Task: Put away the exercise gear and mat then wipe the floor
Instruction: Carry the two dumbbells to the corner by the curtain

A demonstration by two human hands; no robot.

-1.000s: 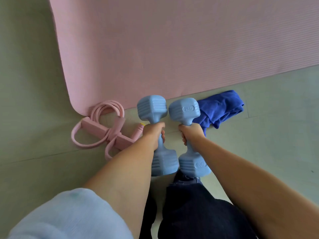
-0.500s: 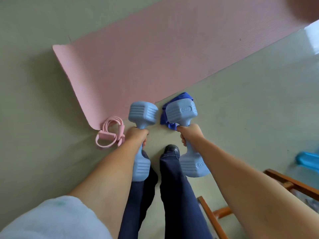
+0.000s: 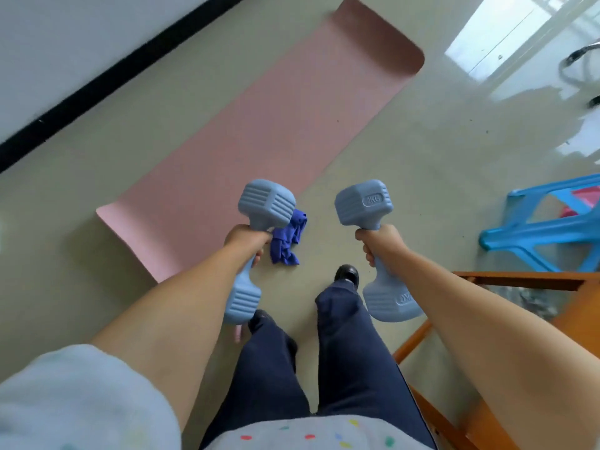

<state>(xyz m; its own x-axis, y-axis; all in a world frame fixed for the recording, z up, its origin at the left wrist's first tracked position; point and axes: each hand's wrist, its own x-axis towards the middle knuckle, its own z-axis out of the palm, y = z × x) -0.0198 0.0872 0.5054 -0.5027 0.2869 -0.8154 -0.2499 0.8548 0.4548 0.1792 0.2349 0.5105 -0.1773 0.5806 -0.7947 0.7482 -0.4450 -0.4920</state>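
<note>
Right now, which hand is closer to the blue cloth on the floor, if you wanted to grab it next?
The left hand. It is right beside the blue cloth in this view, while the right hand is off to the other side. But both hands grip a dumbbell, left and right, so one must be put down first.

Dumbbells [image 3: 259,235] higher, farther apart.

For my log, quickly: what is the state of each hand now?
Left hand: closed, holding the left dumbbell.
Right hand: closed, holding the right dumbbell.
</note>
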